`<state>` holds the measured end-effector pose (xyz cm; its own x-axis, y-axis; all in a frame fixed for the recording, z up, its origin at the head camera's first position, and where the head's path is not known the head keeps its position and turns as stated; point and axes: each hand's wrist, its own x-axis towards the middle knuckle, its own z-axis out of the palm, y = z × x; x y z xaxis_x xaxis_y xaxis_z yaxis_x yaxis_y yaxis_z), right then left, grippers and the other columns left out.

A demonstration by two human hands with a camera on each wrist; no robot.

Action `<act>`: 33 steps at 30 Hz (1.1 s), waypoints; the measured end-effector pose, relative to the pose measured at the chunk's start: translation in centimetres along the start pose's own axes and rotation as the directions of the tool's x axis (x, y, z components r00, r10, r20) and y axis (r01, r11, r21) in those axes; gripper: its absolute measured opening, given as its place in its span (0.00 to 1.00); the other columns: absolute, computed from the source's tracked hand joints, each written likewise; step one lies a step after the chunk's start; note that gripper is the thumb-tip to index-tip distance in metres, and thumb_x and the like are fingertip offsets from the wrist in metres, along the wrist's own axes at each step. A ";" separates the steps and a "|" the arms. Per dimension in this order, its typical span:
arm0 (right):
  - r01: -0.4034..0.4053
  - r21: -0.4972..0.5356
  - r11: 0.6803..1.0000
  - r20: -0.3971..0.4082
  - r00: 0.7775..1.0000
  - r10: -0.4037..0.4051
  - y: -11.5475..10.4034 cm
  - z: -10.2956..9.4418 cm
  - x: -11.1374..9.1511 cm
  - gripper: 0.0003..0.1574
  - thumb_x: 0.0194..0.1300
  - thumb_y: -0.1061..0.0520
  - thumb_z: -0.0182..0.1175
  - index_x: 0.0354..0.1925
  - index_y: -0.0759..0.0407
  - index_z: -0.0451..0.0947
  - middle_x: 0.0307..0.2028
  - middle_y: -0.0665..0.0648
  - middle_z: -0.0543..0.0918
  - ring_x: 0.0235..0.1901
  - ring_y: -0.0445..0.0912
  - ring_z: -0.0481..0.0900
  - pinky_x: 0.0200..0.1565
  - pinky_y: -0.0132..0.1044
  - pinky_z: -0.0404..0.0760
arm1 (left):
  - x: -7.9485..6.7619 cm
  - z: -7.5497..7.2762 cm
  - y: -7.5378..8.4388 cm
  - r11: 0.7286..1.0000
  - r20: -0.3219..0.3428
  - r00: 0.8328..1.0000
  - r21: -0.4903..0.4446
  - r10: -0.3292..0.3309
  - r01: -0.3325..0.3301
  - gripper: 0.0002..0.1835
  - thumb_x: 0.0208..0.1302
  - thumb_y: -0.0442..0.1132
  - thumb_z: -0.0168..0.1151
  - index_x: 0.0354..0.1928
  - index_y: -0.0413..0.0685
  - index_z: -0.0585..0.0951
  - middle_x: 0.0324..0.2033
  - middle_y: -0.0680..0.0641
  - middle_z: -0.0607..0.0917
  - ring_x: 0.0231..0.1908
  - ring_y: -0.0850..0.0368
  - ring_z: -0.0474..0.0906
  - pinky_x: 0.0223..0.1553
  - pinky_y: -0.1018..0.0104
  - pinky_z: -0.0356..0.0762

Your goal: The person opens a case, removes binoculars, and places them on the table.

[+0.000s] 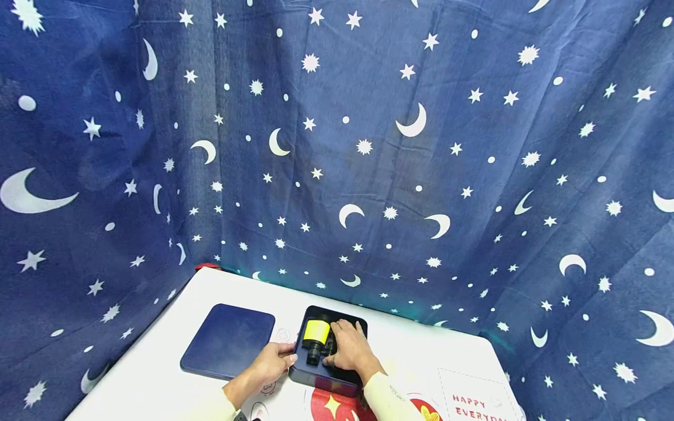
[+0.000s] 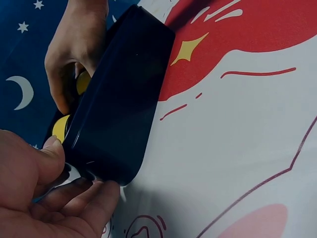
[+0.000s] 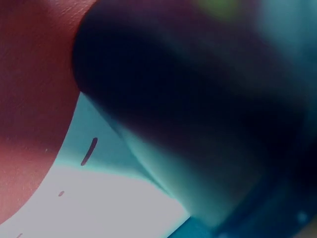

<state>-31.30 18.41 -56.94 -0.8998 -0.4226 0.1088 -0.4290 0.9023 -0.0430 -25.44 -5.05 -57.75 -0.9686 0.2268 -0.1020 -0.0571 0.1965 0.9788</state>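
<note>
A dark blue box [image 1: 326,381] stands without its lid on the table. In it lie black-and-yellow binoculars [image 1: 316,332], their right half mostly covered by my right hand [image 1: 350,346]. That hand reaches into the box from the right, fingers bent over the binoculars. At the box's left side, my left hand [image 1: 272,363] grips the wall; the left wrist view shows the thumb by the rim and the fingers against the outside of the box [image 2: 124,99]. Yellow parts of the binoculars [image 2: 61,128] peek over the rim there. The right wrist view is mostly blurred and dark.
A flat dark blue lid [image 1: 229,339] lies left of the box. The white table [image 1: 416,351] carries printed red shapes and lettering. Behind it and at both sides hangs a blue curtain [image 1: 337,158] with stars and moons.
</note>
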 end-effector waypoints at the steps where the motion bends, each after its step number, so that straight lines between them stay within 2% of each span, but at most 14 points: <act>1: 0.011 0.000 1.000 -0.013 1.000 -0.011 0.1 0.0 0.1 0.59 0.44 0.33 0.81 0.66 0.62 0.75 0.63 0.61 0.82 0.68 0.55 0.76 0.71 0.64 0.70 | 0.0 0.0 0.0 1.000 -0.004 1.000 -0.001 0.000 0.000 0.25 0.74 0.28 0.57 0.65 0.15 0.69 0.57 0.23 0.82 0.50 0.48 0.85 0.46 0.54 0.87; 6: 0.037 -0.015 0.999 -0.043 0.998 -0.037 0.2 -0.2 0.0 0.57 0.40 0.33 0.82 0.62 0.61 0.78 0.59 0.59 0.84 0.62 0.53 0.79 0.65 0.59 0.75 | -0.2 0.1 -0.1 1.000 -0.008 1.000 0.000 -0.004 0.004 0.25 0.74 0.30 0.58 0.66 0.17 0.69 0.58 0.23 0.82 0.50 0.49 0.84 0.46 0.53 0.86; 12: 0.061 -0.031 0.998 -0.074 0.995 -0.063 0.1 -1.0 0.1 0.56 0.38 0.31 0.82 0.60 0.59 0.80 0.57 0.57 0.85 0.61 0.51 0.80 0.58 0.55 0.76 | -0.2 0.2 -0.3 1.000 -0.018 1.000 -0.004 -0.008 0.008 0.25 0.74 0.31 0.59 0.66 0.17 0.70 0.57 0.24 0.82 0.54 0.43 0.84 0.50 0.50 0.87; 25: 0.118 -0.092 0.989 -0.121 0.984 -0.128 -0.4 -4.0 0.6 0.51 0.37 0.31 0.82 0.56 0.54 0.81 0.52 0.52 0.87 0.58 0.48 0.81 0.60 0.52 0.77 | -0.1 0.2 -0.5 1.000 -0.017 1.000 -0.022 0.010 -0.011 0.26 0.75 0.31 0.58 0.67 0.18 0.69 0.59 0.24 0.81 0.56 0.43 0.83 0.50 0.50 0.87; 33: 0.165 -0.129 0.978 -0.140 0.973 -0.183 -0.4 -5.7 0.5 0.52 0.37 0.32 0.82 0.56 0.57 0.81 0.50 0.53 0.86 0.57 0.50 0.82 0.66 0.50 0.76 | -0.3 0.2 -0.2 1.000 -0.019 1.000 -0.018 -0.003 0.002 0.26 0.75 0.30 0.58 0.67 0.18 0.69 0.60 0.23 0.81 0.57 0.41 0.83 0.52 0.47 0.87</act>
<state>-31.14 18.27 -51.15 -0.7857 -0.5645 0.2530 -0.5581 0.8233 0.1039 -25.10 -5.01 -57.97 -0.9729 0.2081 -0.1013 -0.0637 0.1800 0.9816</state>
